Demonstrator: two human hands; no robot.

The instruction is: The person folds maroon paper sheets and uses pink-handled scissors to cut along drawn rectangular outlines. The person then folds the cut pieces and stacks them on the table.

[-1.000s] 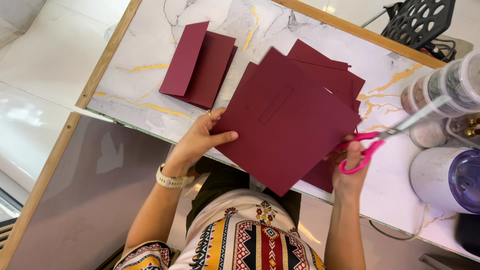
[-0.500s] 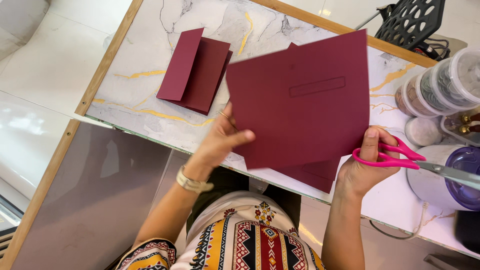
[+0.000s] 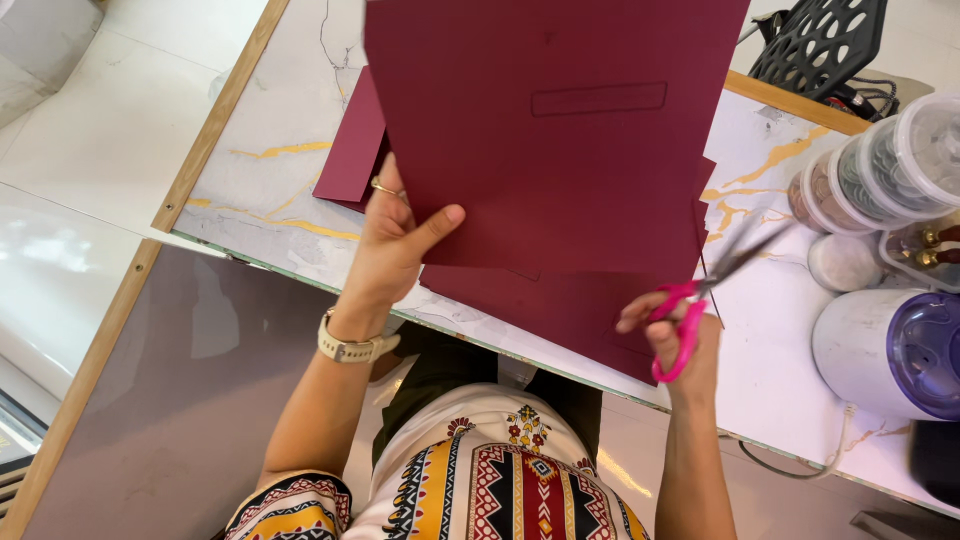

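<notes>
From the head camera, the large flat sheet of dark maroon card [image 3: 560, 130] is running off the top of the frame and hiding much of the white marble-patterned table [image 3: 270, 190], while the left hand [image 3: 395, 235] is holding it up above the table, its grip clamped on the lower left edge with the thumb lying on the matte face. A faint embossed rectangle is showing on the sheet, and more maroon card pieces [image 3: 560, 310] are lying partly covered beneath it. The right hand [image 3: 680, 340] is keeping its grip closed through the loops of the pink-handled scissors [image 3: 700, 300], whose metal blades are blurring near clear round plastic jars [image 3: 880, 170].
</notes>
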